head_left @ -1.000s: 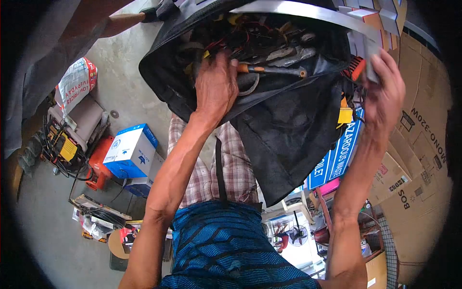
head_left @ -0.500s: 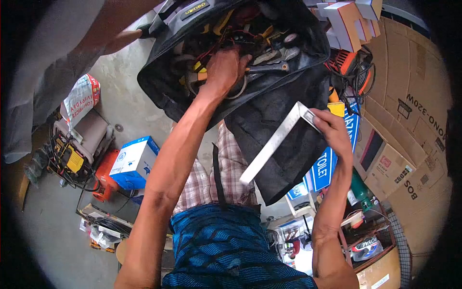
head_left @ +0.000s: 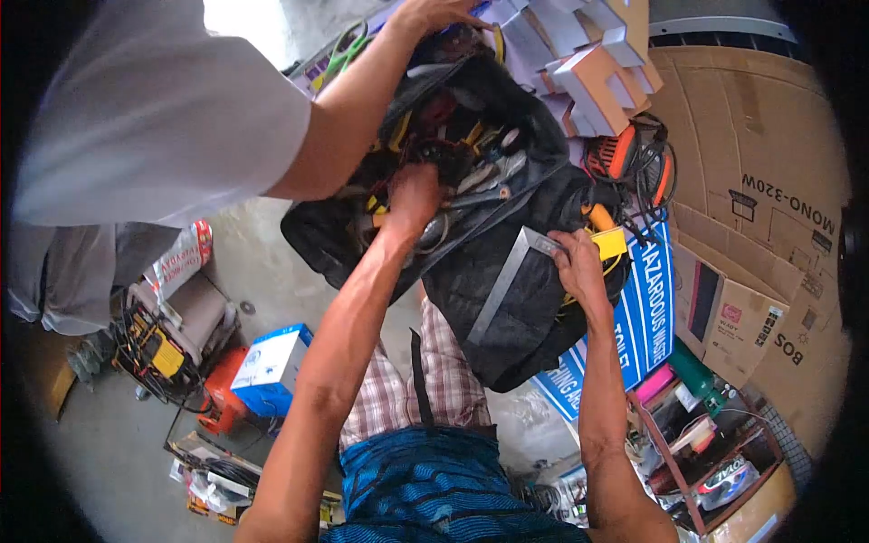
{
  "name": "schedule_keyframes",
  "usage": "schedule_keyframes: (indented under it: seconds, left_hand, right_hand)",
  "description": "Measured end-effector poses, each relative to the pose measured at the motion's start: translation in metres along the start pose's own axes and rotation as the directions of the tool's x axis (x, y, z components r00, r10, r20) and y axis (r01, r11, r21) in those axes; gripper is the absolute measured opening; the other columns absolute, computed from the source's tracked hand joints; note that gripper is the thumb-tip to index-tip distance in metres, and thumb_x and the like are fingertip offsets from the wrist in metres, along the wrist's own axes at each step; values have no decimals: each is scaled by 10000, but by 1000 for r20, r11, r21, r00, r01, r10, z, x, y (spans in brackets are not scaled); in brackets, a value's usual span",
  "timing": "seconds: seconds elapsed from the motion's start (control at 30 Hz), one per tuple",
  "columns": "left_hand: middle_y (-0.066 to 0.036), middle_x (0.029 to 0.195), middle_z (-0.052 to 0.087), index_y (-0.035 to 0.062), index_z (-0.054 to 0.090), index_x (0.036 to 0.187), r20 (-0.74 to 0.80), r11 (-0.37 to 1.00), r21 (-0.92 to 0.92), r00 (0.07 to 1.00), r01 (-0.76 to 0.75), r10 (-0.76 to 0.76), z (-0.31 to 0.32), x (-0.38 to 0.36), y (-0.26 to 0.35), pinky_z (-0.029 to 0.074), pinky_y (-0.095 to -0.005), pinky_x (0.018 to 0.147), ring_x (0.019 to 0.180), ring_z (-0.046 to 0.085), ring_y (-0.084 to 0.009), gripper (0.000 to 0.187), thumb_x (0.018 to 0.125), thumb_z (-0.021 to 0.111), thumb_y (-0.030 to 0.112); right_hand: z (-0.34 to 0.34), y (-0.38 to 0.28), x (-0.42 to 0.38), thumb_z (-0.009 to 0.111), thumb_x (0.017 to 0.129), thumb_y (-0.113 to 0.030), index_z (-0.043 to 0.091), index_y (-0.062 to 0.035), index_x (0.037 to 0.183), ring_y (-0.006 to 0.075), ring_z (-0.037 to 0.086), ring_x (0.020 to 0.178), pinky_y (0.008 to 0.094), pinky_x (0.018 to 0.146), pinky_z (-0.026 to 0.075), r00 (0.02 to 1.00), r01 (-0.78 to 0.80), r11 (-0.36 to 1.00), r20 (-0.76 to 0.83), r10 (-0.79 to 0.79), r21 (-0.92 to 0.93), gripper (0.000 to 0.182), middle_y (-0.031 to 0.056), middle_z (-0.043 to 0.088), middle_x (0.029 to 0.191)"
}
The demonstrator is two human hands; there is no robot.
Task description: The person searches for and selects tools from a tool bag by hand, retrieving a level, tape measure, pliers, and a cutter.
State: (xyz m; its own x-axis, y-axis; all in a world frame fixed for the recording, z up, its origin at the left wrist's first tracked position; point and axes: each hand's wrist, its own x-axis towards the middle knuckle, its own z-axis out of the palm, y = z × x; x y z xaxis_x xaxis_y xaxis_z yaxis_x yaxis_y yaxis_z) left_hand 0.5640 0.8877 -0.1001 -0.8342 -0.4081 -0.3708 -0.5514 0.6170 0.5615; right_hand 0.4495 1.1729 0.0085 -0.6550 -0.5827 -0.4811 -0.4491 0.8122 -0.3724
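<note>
My left hand (head_left: pixel 416 195) is inside an open black tool bag (head_left: pixel 312 240), its fingers hidden among the tools. Pliers, wires and yellow-handled tools lie around it. A hammer-like handle (head_left: pixel 484 197) rests to its right. In my right hand (head_left: pixel 579 262) is the short arm of a metal try square (head_left: pixel 502 290). The square's long blade slants down and left over the bag's black flap (head_left: pixel 453 312). Beside that hand are a yellow tag or block (head_left: pixel 609 242) and an orange handle (head_left: pixel 598 217).
Another person's forearm (head_left: pixel 348 127) reaches across the bag's far side. White-and-orange boxes (head_left: pixel 588 90) sit at the upper right, near an orange corded tool (head_left: pixel 611 154). Blue signs (head_left: pixel 647 299), large cardboard (head_left: pixel 724 118) and a blue-white box (head_left: pixel 272 357) surround me.
The other person's arm has come across the bag, its hand now beyond the far edge. My right hand has shifted left with the try square. My left hand stays in the bag.
</note>
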Motion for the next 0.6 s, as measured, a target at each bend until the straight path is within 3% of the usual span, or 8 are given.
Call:
schedule_keyframes:
  seconds: [0.1,0.3,0.37,0.4,0.47,0.53,0.6]
  left_hand:
    - [-264,839,693,-17,729,953,170,993,-79,983,84,-70,-9,2,2,530,-492,780,861,697,-414,388,758,800,311]
    - [-244,891,707,34,750,1025,13,992,-114,999,48,-47,2,-7,-7,531,-474,775,867,700,-407,307,790,743,233]
    - [-242,903,709,36,747,1046,52,995,-86,997,56,-52,4,-7,-12,532,-463,776,875,701,-402,309,803,726,226]
    - [-240,914,710,37,744,1067,84,995,-69,994,74,-68,4,-8,-14,532,-452,778,883,702,-398,311,817,708,218]
    - [-234,911,714,36,745,1062,33,989,-140,998,50,-46,-1,-15,-13,533,-442,776,881,709,-383,291,839,688,214]
    - [-228,908,717,36,746,1057,-22,978,-205,999,28,-33,-13,-26,-12,533,-433,774,879,717,-368,274,861,669,210]
    - [-205,887,729,27,730,1098,118,921,-329,977,208,-178,-27,-37,-4,539,-397,778,886,731,-314,269,899,641,185]
  right_hand:
    - [-1,1,-3,668,859,-89,705,-50,1146,365,581,982,447,856,463,1000,-26,999,0,26,37,292,168,557,950]
    - [0,7,-4,648,869,-66,705,-63,1147,375,588,960,437,849,466,999,-50,999,-6,50,15,284,168,564,950]
    - [-5,20,-3,643,867,-34,698,-43,1141,302,633,862,392,777,495,994,-17,979,107,-5,205,279,126,583,897]
    - [-13,19,-6,643,867,-34,698,-43,1141,302,633,862,392,777,495,995,-26,976,104,3,216,279,126,583,897]
    - [-49,2,-11,637,879,-16,691,-9,1132,181,642,756,305,679,503,953,-287,757,258,161,588,259,58,591,854]
    - [-87,-17,-16,631,899,-21,686,23,1124,95,621,721,234,623,485,962,-268,672,232,146,690,236,19,586,858]
    - [-105,-15,-17,615,911,-13,676,51,1158,111,630,715,230,628,490,983,-177,629,167,76,757,262,37,605,918]
